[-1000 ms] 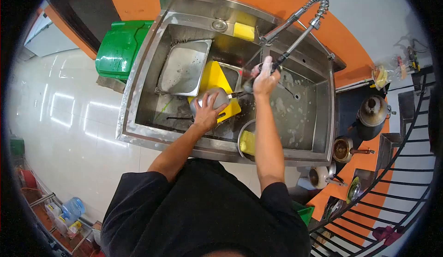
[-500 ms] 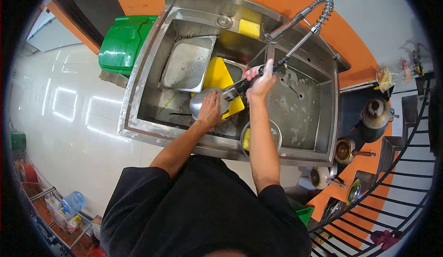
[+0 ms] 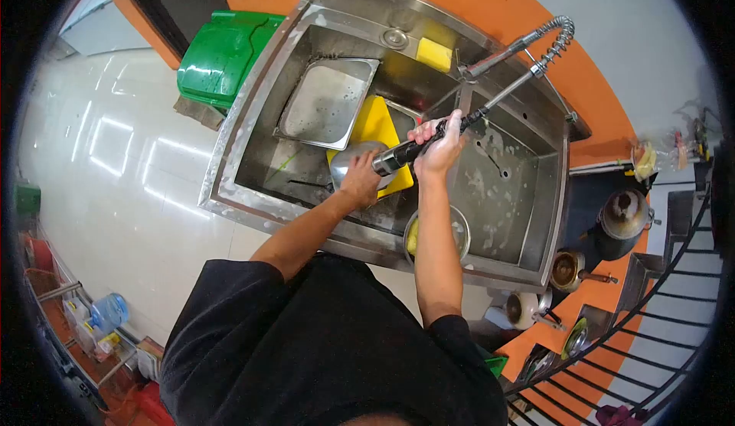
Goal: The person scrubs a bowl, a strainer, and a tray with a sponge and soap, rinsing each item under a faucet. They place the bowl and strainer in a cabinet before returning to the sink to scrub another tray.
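Over the sink: both hands work above a steel double sink (image 3: 230,189), the person leaning in from its near rim.
Right hand: the right hand (image 3: 438,146) is wrapped tight around the spray head (image 3: 398,154) of a pull-down faucet, fingers closed fully on its dark handle, nozzle end poking out toward the left hand.
Hose: the faucet's coiled spring hose (image 3: 553,37) arcs up and away behind that grip, over the divider between the two basins.
Left hand: the left hand (image 3: 360,183) lies flat, fingers spread, on a round metal bowl (image 3: 348,162); it presses on the bowl rather than clasping it.
Bowl: it sits just under the nozzle, resting on a yellow cutting board (image 3: 375,124).
Beyond the bowl: a rectangular steel tray (image 3: 325,104) lies in the left basin, touching the board's far edge.
Below the right wrist: a second round bowl (image 3: 459,231) with something yellow inside sits by the near rim.
Far rim: a yellow sponge (image 3: 434,53) rests there.
Outside the sink: a green bin (image 3: 226,55) stands on the floor.
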Demonstrator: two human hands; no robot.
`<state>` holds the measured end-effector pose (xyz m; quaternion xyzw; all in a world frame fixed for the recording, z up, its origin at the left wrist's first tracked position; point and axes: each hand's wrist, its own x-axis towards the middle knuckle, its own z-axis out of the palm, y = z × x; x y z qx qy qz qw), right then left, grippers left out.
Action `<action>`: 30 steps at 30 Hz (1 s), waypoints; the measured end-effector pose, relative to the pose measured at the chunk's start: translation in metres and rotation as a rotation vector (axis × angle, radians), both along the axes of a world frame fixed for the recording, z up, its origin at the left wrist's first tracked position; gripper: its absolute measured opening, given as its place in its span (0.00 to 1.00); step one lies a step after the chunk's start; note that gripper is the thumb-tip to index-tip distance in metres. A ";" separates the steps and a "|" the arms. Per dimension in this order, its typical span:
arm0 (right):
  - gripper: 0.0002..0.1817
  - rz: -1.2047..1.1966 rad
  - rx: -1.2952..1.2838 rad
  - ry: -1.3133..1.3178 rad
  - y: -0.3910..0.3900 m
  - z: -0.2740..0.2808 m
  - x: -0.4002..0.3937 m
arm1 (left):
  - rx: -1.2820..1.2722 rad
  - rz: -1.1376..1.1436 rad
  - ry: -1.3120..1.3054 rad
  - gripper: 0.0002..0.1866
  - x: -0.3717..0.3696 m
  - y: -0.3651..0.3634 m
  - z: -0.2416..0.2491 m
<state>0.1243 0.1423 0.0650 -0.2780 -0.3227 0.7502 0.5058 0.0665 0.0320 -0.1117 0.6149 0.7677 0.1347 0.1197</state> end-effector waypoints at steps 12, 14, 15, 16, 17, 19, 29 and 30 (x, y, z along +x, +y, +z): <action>0.26 -0.062 0.059 -0.122 0.008 -0.015 -0.001 | 0.244 0.078 -0.058 0.52 -0.004 0.003 0.003; 0.27 -0.044 0.070 -0.108 0.002 -0.015 -0.004 | 0.154 0.115 -0.231 0.44 -0.014 0.016 0.013; 0.27 -0.029 0.079 -0.089 0.001 -0.014 -0.004 | 0.157 0.112 -0.230 0.44 -0.015 0.018 0.021; 0.26 0.011 0.084 -0.048 0.003 -0.014 -0.003 | 0.129 0.115 -0.203 0.39 -0.016 0.020 0.029; 0.26 0.005 0.085 -0.044 0.008 -0.018 -0.003 | 0.102 0.118 -0.175 0.34 -0.017 0.021 0.033; 0.25 -0.233 0.256 -0.178 0.022 -0.022 -0.004 | 0.106 0.087 -0.052 0.30 -0.019 0.019 0.032; 0.26 -0.085 0.027 -0.030 0.012 -0.022 -0.006 | -0.001 0.757 -0.890 0.23 -0.063 0.013 -0.060; 0.26 -0.083 0.032 -0.061 0.008 -0.017 -0.007 | -0.016 0.899 -1.227 0.21 -0.065 0.015 -0.076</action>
